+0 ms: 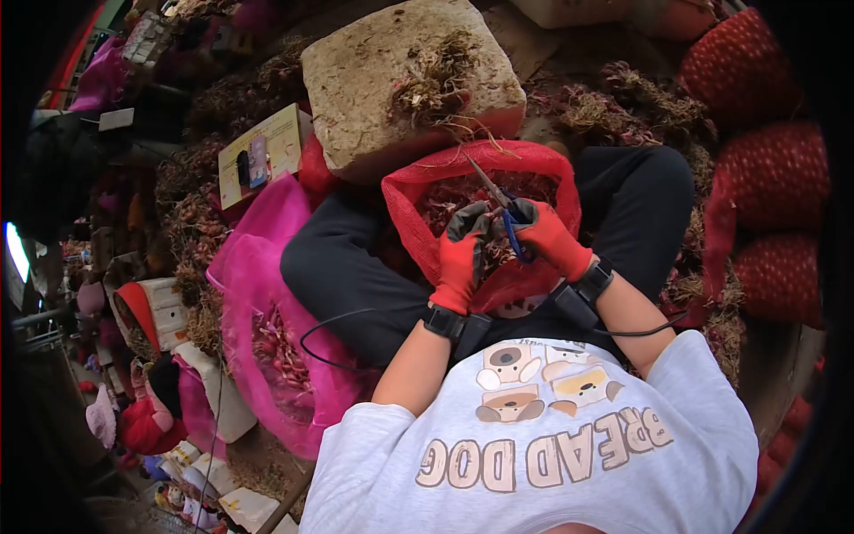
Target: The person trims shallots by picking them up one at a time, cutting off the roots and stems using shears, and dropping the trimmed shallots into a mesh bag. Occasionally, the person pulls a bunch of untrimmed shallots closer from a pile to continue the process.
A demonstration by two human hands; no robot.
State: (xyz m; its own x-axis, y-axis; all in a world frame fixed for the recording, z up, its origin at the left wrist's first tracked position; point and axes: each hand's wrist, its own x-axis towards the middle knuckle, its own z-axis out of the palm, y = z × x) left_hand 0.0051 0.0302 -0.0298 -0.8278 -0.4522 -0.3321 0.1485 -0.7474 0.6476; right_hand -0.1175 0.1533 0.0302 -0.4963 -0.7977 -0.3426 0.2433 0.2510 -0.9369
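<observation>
My right hand (553,238), in a red glove with dark grey fingers, is closed on the blue handles of a pair of scissors (486,182). The blades point up and to the left. Beside it, my left hand (461,258), gloved the same way, has its fingers curled together close to the scissors. Whatever it pinches is too small or hidden to make out. Both hands are over a red mesh bag (411,178), whose mouth gapes between my legs. Small reddish shallots (445,198) with dry stems lie inside it.
A worn foam block (374,80) bearing a clump of dried stems (438,80) stands ahead. At left are a pink mesh bag (245,258) with shallots and a box (267,151) with a phone-like item on top. Full red sacks (774,169) are stacked at right.
</observation>
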